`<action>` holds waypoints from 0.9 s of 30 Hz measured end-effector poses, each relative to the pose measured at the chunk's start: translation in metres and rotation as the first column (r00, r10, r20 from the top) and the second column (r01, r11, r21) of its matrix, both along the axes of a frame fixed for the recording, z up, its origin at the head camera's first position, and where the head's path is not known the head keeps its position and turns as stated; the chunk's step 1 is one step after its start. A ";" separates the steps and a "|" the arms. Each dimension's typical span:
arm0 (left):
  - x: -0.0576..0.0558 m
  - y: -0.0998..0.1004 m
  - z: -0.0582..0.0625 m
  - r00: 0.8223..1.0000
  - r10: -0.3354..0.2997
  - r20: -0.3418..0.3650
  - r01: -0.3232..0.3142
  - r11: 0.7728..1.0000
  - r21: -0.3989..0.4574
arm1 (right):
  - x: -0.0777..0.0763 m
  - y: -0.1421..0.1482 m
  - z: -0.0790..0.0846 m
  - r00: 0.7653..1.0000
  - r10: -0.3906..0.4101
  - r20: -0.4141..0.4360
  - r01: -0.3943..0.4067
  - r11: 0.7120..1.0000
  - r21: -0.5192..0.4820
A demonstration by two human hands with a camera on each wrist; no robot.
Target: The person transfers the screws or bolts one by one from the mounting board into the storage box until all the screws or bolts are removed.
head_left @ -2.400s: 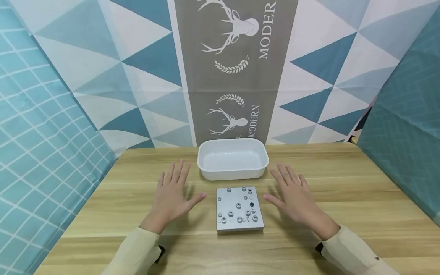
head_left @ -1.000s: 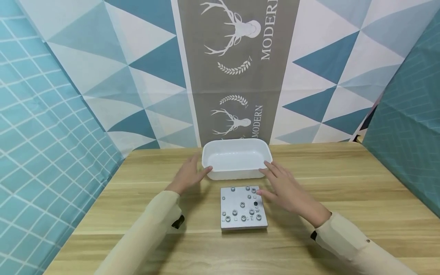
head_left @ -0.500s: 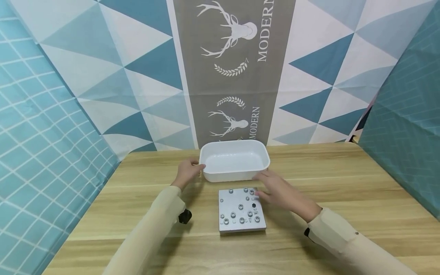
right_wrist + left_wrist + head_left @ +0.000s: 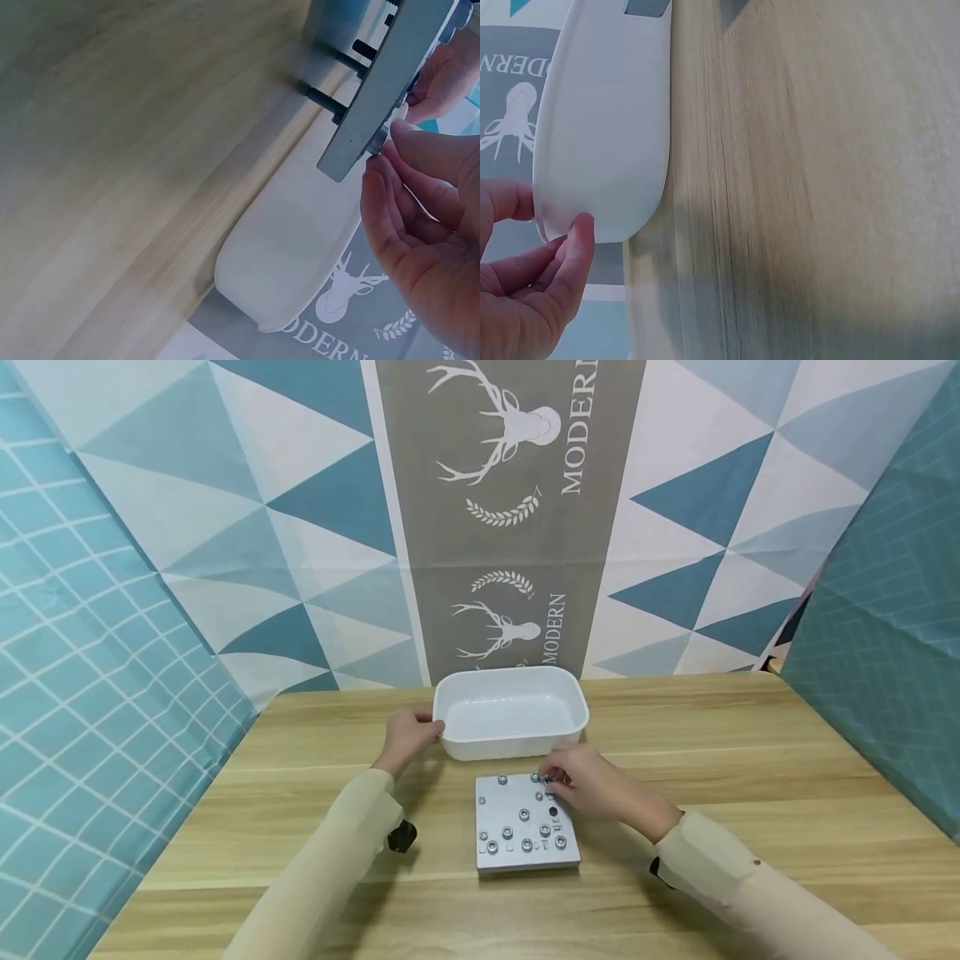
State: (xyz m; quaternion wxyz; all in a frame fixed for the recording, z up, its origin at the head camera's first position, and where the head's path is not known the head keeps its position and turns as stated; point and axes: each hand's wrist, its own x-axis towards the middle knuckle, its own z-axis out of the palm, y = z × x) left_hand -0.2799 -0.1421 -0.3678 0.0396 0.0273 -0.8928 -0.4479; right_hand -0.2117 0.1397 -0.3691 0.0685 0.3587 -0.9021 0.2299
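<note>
A white rectangular dish (image 4: pixel 510 748) stands at the back of the table. My left hand (image 4: pixel 407 739) holds its left end, thumb over the rim; the left wrist view shows the fingers around the dish's end wall (image 4: pixel 607 112). In front of the dish lies a square metal plate (image 4: pixel 495 806) set with several socket head screws. At its far right corner my right hand (image 4: pixel 592 781) pinches a screw (image 4: pixel 377 140) between thumb and fingers, the head mostly hidden in the head view. Threaded screw shanks (image 4: pixel 326 101) stick out from the plate's underside in the right wrist view.
The wooden table (image 4: pixel 300 827) carries the dish and plate. Behind it hangs a patterned cloth (image 4: pixel 517 552) with deer heads. A blue checked cloth (image 4: pixel 97 693) bounds the left side and a teal one (image 4: pixel 885 635) the right.
Both hands were spread either side of the plate. The left has moved forward and taken the dish's left rim; the right reached toward the dish, then came to the plate and pinched a screw.
</note>
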 end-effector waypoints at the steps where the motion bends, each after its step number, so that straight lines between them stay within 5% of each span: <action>1: 0.000 0.000 0.000 1.000 -0.001 -0.001 0.001 1.000 -0.002 | 0.000 0.000 0.000 1.000 0.000 -0.002 0.000 1.000 -0.006; 9: -0.003 -0.002 -0.001 1.000 -0.010 0.001 0.010 1.000 0.001 | -0.003 -0.002 0.000 0.996 -0.027 0.085 0.028 1.000 -0.010; 18: -0.004 -0.004 -0.002 0.999 -0.019 0.030 0.019 1.000 0.009 | -0.002 -0.004 -0.001 0.995 -0.041 0.088 0.044 0.999 -0.029; 27: -0.003 -0.002 0.002 0.995 0.047 0.088 -0.051 0.998 0.036 | -0.002 -0.005 0.000 0.992 -0.079 0.093 0.081 0.997 -0.017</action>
